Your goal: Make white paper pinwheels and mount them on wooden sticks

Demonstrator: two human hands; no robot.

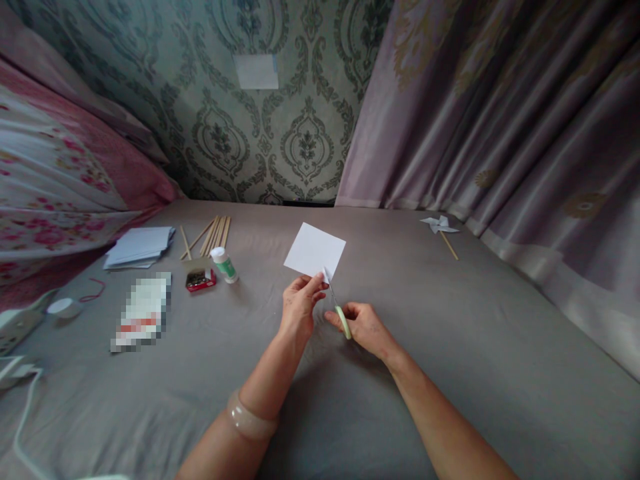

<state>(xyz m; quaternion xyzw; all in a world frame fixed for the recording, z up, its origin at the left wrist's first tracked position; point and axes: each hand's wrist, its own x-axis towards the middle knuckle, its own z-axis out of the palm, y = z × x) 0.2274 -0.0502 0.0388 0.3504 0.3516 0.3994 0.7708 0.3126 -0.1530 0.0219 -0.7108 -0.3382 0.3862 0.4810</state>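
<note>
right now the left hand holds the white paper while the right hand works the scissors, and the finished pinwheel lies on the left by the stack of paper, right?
Not quite: the pinwheel lies at the far right, near the curtain, as the head view shows. The left hand does hold the white paper, and the right hand the scissors.

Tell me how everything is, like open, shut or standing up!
Paper sheet: held by left hand
Scissors: in right hand, at the sheet
Red box: open
Green-and-white bottle: capped, standing
Paper stack: untidy
Wooden sticks: loose
Pinwheel: put together, lying down
Bangle: worn
</note>
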